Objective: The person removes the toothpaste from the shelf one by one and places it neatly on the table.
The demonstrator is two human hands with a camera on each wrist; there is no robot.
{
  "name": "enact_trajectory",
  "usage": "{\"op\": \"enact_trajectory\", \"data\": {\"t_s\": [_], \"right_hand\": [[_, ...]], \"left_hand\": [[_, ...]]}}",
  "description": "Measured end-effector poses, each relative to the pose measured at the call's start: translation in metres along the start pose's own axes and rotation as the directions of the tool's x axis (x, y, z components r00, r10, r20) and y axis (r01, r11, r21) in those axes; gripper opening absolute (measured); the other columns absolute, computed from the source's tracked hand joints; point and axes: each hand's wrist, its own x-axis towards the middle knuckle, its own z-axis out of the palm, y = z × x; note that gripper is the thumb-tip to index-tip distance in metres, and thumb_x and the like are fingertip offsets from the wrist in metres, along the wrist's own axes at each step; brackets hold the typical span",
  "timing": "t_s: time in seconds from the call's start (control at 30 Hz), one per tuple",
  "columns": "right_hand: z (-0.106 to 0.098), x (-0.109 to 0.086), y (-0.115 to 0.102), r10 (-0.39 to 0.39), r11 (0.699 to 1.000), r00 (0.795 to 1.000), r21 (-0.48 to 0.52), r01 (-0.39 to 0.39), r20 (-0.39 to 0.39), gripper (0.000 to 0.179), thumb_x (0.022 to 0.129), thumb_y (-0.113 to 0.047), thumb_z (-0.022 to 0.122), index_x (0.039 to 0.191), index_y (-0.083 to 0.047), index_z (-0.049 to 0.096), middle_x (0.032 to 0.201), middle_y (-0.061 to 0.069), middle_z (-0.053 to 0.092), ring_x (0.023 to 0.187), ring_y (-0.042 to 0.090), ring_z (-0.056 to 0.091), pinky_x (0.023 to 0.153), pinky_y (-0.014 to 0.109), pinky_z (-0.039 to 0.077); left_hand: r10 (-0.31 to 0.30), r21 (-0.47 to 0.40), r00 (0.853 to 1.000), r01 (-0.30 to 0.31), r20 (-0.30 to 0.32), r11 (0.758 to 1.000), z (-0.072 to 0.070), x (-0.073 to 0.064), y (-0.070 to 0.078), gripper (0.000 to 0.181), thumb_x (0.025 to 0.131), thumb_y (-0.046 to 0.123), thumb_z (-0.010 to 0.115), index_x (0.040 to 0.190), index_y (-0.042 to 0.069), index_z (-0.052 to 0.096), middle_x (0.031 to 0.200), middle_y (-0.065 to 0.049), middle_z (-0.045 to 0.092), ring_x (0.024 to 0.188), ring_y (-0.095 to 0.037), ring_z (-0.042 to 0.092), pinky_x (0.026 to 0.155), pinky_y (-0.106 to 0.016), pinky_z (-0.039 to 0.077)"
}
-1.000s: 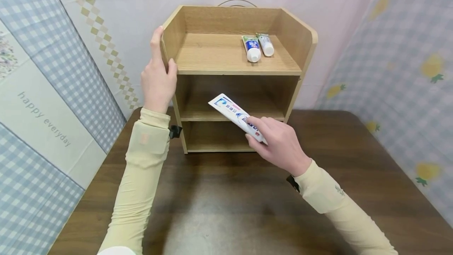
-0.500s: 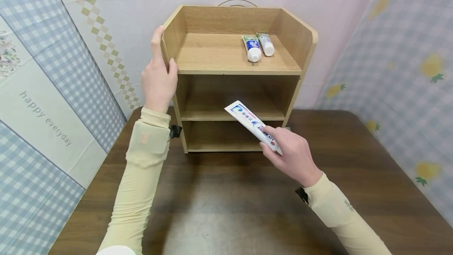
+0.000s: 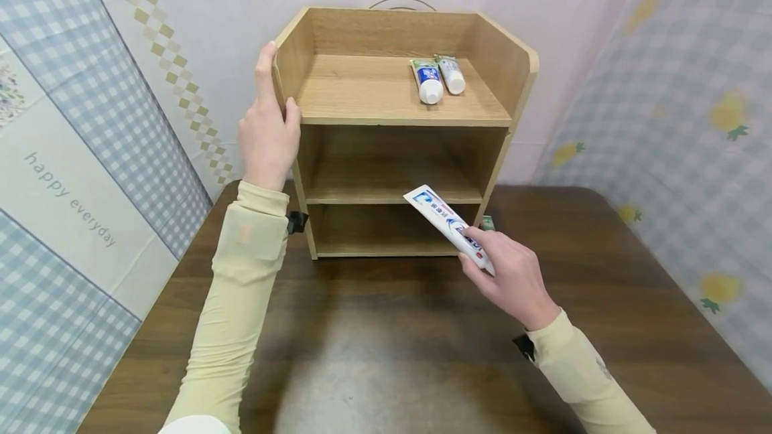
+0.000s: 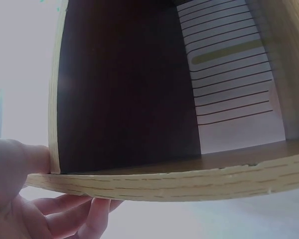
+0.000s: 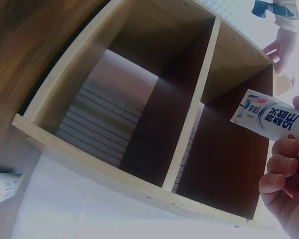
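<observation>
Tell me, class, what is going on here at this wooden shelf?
A person steadies a small wooden shelf unit on a dark table, the left hand gripping its left side panel. The right hand holds a white toothpaste tube in front of the lower shelves. Two smaller tubes lie on the top shelf.

We see even, soft light in the head view, pale glare on the table (image 3: 362,380) near us, wrist views washed out, shelf (image 5: 139,129) interiors dark, edges bowed.
</observation>
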Motion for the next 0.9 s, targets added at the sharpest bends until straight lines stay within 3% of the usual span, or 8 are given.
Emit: {"op": "enact_trajectory", "data": {"t_s": [0.3, 0.53, 0.9], "right_hand": [[-0.005, -0.010, 0.004, 0.026, 0.999, 1.000, -0.023, -0.026, 0.006, 0.044, 0.096, -0.041, 0.045, 0.110, -0.005, 0.066, 0.085, 0.007, 0.068, 0.067, 0.015, 0.055, 0.056, 0.031, 0.043], [-0.012, -0.021, 0.009, 0.029, 0.998, 1.000, -0.055, -0.029, 0.001, 0.043, 0.096, -0.041, 0.046, 0.108, -0.005, 0.067, 0.073, 0.003, 0.060, 0.061, 0.011, 0.048, 0.052, 0.026, 0.037], [-0.023, -0.039, 0.017, 0.071, 0.994, 0.997, -0.087, -0.070, 0.008, 0.045, 0.095, -0.043, 0.045, 0.108, -0.005, 0.067, 0.075, 0.004, 0.063, 0.061, 0.011, 0.049, 0.053, 0.026, 0.037]], "left_hand": [[-0.002, -0.005, 1.000, 0.002, 0.004, 1.000, 0.000, 0.000, 0.001, 0.064, 0.097, 0.016, 0.042, 0.151, 0.037, 0.016, 0.065, -0.010, 0.045, 0.055, -0.027, 0.038, 0.049, -0.036, 0.032], [-0.006, -0.006, 1.000, 0.006, -0.001, 1.000, 0.000, -0.002, 0.000, 0.064, 0.096, 0.016, 0.043, 0.151, 0.036, 0.017, 0.067, -0.013, 0.048, 0.055, -0.027, 0.039, 0.050, -0.036, 0.032], [0.003, -0.017, 1.000, -0.003, -0.005, 1.000, 0.000, -0.002, 0.001, 0.065, 0.096, 0.015, 0.042, 0.152, 0.036, 0.017, 0.070, -0.016, 0.050, 0.056, -0.027, 0.037, 0.051, -0.035, 0.031]]}}
